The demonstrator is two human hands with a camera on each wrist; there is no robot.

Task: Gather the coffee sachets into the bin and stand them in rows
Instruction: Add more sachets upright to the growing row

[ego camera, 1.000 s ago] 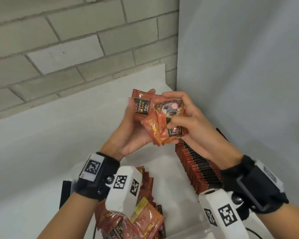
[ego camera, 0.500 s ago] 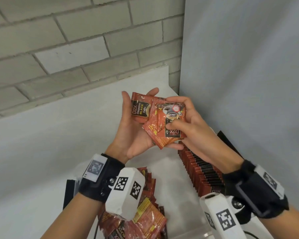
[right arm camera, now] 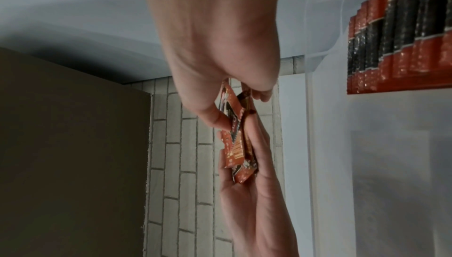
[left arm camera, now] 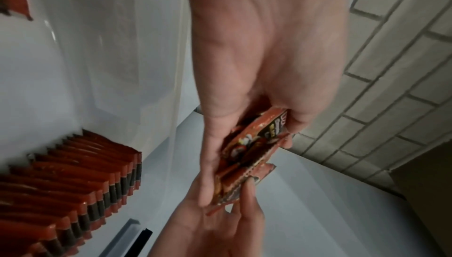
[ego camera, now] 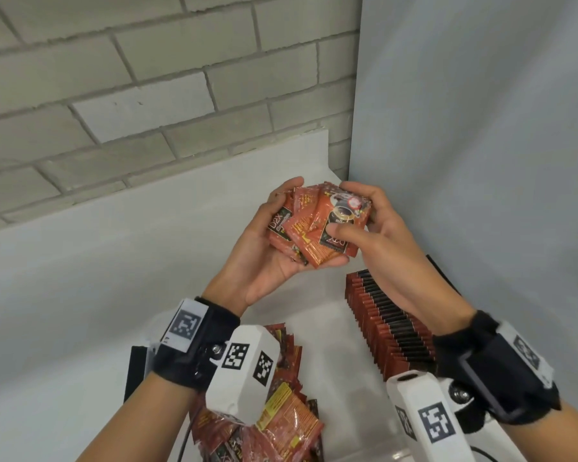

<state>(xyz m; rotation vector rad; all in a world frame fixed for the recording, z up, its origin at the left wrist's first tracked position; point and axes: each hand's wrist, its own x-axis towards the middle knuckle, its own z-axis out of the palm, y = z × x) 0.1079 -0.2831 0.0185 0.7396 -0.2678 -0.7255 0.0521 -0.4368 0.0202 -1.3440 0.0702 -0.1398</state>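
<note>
Sachets [ego camera: 317, 225] between both hands, above bin [ego camera: 317, 328]

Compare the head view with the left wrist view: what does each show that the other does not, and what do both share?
Only the head view shows the loose pile of sachets and both wrist cameras. Only the left wrist view shows the black strip beside the bin's rim. Both show the left hand and right hand holding a bunch of sachets above the standing row.
</note>
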